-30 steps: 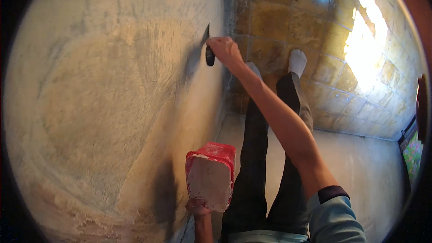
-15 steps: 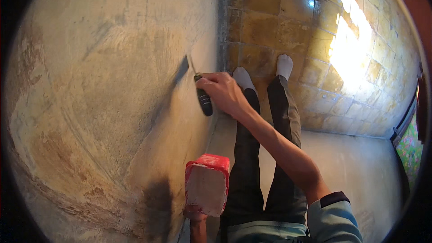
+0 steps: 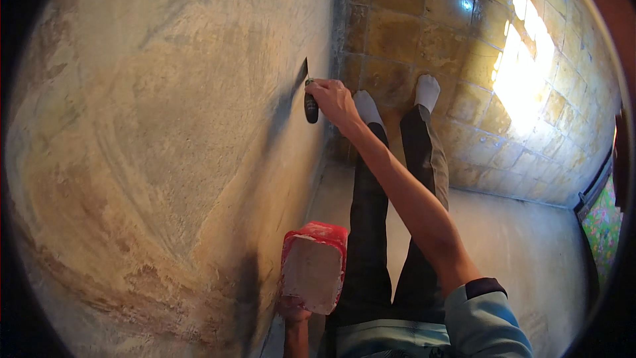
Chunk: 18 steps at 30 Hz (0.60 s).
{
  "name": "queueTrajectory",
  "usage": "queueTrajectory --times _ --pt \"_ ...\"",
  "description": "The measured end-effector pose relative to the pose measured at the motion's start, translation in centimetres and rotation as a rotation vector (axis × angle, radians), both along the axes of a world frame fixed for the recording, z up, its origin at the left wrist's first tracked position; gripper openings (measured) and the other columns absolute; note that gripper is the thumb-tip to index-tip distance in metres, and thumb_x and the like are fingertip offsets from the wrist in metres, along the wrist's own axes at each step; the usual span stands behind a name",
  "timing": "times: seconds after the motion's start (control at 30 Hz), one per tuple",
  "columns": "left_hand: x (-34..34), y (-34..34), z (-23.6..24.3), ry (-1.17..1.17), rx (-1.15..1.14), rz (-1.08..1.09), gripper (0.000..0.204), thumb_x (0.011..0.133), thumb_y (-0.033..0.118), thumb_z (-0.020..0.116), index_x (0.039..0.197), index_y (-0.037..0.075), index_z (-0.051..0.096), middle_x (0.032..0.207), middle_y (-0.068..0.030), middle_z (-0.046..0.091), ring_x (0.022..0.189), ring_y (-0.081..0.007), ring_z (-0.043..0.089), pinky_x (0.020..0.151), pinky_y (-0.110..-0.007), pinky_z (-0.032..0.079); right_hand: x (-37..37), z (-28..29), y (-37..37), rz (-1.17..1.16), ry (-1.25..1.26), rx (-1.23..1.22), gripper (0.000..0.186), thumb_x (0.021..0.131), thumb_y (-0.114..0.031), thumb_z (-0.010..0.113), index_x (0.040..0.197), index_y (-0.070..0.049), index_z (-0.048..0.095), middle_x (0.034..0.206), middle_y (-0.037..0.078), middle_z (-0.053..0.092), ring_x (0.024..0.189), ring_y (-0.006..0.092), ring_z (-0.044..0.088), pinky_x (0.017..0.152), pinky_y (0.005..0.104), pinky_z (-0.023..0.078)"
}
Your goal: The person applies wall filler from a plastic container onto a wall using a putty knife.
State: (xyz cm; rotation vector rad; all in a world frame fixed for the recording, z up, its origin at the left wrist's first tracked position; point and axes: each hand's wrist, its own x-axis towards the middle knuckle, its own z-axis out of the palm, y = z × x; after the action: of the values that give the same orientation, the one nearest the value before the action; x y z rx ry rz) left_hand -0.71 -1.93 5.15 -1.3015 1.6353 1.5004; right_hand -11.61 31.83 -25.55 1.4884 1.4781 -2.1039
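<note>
My right hand (image 3: 333, 101) grips a putty knife (image 3: 309, 96) by its dark handle, with the blade edge pressed against the plastered wall (image 3: 165, 146) on my left. Low in the view my left hand (image 3: 293, 310) holds up a red container (image 3: 313, 265) filled with pale putty, close to the wall. My dark-trousered legs and white-socked feet (image 3: 397, 103) point away from me along the base of the wall.
The wall is smeared with grey and tan putty patches. I sit on a pale ledge (image 3: 523, 252) above a tiled floor (image 3: 424, 26), which carries a bright patch of sunlight (image 3: 523, 66). A dark frame edge (image 3: 599, 179) runs at the right.
My right hand drew the knife down and toward me along the wall, then slid it back a little way. The red container stayed low by the wall.
</note>
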Motion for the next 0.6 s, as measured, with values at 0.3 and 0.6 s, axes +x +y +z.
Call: queueTrajectory --times 0.3,0.6 --pt "-0.8 -1.4 0.5 0.139 -0.27 -0.525 0.008 0.064 0.013 0.057 0.068 0.007 0.053 0.101 -0.0163 0.061 0.093 -0.0281 0.059 0.083 -0.039 0.051 2.4 9.0 0.0 -0.067 0.086 -0.182 0.033 0.085 -0.029 0.053 0.082 0.004 0.059 0.063 0.012 0.053 0.065 0.0144 0.049 0.063 0.0347 0.043" --pt "-4.4 4.0 0.2 0.02 0.316 -0.144 0.041 0.067 0.01 0.053 0.107 0.004 0.06 0.085 -0.0047 0.059 0.078 -0.0171 0.059 0.069 -0.033 0.05 13.9 18.3 6.1 -0.365 0.155 -0.576 0.041 0.091 -0.024 0.054 0.119 0.006 0.059 0.09 0.008 0.064 0.075 0.0128 0.059 0.071 0.0263 0.048"
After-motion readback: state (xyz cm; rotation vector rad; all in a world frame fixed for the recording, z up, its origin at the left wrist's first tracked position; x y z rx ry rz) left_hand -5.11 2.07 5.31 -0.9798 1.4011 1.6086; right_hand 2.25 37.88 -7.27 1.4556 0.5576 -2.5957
